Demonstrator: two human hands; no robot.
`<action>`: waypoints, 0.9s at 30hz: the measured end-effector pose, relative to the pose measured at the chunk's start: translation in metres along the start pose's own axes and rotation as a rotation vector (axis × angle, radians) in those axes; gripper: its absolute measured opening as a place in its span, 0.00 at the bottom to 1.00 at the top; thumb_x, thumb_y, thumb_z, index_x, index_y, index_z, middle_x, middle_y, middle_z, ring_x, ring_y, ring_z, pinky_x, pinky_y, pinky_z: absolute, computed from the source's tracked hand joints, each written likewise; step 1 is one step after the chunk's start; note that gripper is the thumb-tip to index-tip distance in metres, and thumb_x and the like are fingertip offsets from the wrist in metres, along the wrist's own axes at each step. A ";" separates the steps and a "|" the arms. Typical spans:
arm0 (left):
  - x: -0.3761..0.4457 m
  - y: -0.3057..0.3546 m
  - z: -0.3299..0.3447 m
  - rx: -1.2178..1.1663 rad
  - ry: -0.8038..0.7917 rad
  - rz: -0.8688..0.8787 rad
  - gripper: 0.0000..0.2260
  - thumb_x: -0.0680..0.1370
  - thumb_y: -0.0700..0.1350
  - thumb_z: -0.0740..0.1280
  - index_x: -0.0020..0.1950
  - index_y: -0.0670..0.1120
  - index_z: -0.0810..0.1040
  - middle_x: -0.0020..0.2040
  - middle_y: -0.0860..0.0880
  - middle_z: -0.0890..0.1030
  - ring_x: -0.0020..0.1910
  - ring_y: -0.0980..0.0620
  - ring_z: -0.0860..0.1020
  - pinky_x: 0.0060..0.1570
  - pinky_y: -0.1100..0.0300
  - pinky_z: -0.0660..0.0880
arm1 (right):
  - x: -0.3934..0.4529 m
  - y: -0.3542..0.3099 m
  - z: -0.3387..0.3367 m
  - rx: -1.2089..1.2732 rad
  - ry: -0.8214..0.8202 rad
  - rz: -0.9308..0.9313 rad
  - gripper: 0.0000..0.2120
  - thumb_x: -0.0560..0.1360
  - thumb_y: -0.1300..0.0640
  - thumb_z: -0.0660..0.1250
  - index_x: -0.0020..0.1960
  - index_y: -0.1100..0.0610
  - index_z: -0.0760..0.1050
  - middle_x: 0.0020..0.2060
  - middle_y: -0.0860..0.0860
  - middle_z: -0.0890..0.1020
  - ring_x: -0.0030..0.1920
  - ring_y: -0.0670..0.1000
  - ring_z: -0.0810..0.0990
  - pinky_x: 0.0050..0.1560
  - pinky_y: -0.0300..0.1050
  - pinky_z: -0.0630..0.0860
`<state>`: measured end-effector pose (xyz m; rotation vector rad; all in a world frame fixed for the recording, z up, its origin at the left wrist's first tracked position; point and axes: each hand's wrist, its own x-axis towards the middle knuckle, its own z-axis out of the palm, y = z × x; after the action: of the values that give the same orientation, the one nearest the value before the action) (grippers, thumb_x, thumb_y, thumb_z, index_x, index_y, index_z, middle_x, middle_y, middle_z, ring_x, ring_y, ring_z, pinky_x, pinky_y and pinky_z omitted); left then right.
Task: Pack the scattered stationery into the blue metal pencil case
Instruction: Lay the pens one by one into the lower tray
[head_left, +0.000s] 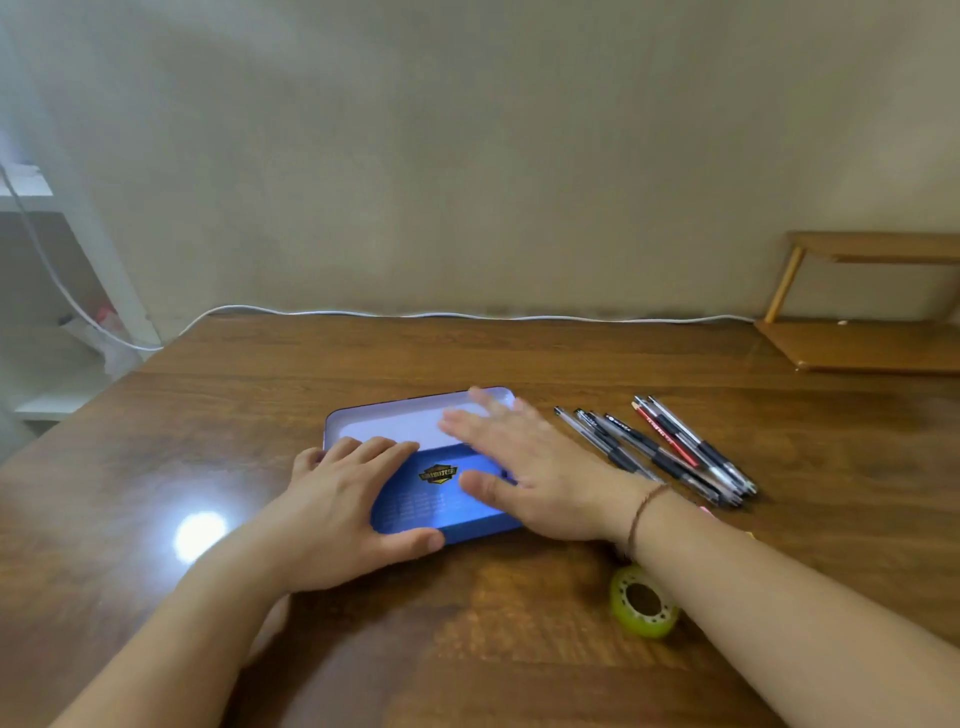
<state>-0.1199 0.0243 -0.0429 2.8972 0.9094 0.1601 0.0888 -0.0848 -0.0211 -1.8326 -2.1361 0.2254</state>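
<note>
Both hands (441, 488) lie spread on the blue case (441, 504); its gold badge (438, 473) is unreadable.

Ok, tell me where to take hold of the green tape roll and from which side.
Pinch the green tape roll across its rim from above, one finger in the open core. It lies flat with the hole facing up, apart from the pens. The right hand is nearer; its forearm passes just above the roll.
</note>
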 end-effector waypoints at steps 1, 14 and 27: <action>-0.001 0.000 -0.001 0.001 0.001 0.005 0.53 0.60 0.83 0.42 0.78 0.55 0.56 0.70 0.60 0.66 0.70 0.56 0.62 0.70 0.51 0.56 | -0.008 0.003 -0.007 0.040 0.125 0.003 0.27 0.79 0.37 0.51 0.75 0.46 0.61 0.75 0.42 0.62 0.77 0.43 0.50 0.76 0.47 0.47; 0.007 0.047 0.004 0.041 0.187 0.097 0.36 0.73 0.74 0.45 0.77 0.59 0.58 0.71 0.59 0.71 0.66 0.52 0.72 0.64 0.54 0.69 | -0.088 0.019 -0.021 -0.310 0.163 0.431 0.22 0.68 0.28 0.59 0.41 0.45 0.76 0.44 0.38 0.74 0.51 0.45 0.67 0.55 0.46 0.67; 0.005 0.058 0.001 -0.216 0.197 0.066 0.45 0.67 0.75 0.57 0.76 0.65 0.39 0.66 0.60 0.74 0.65 0.57 0.71 0.62 0.60 0.69 | -0.089 0.003 -0.038 -0.282 0.378 0.486 0.10 0.79 0.47 0.51 0.45 0.46 0.70 0.40 0.45 0.73 0.39 0.47 0.69 0.36 0.41 0.65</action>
<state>-0.0830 -0.0197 -0.0365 2.7455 0.7690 0.5228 0.1161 -0.1746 0.0013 -2.3133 -1.5068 -0.3113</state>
